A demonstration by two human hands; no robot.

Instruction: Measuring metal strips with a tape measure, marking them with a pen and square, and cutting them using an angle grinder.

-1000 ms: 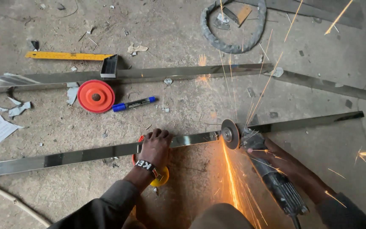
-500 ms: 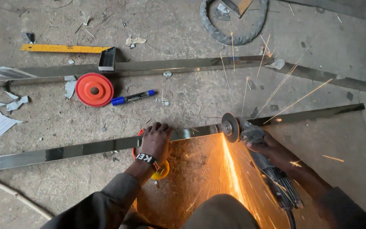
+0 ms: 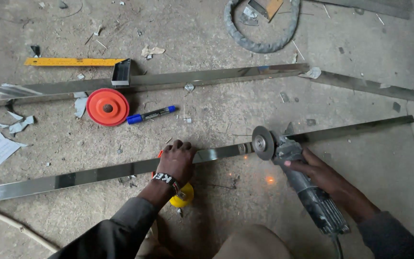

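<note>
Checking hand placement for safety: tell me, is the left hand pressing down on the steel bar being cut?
Yes, the left hand lies flat on the shiny steel bar, well apart from the grinder disc.

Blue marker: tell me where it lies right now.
In the head view the blue marker lies on the concrete floor, upper left of the left hand, just right of the red disc and below the far steel bar.

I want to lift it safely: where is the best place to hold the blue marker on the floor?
Probably grip the blue marker across its dark middle barrel, coming straight from above. It lies flat and free on the concrete floor, with the orange disc close to its left end.
</note>
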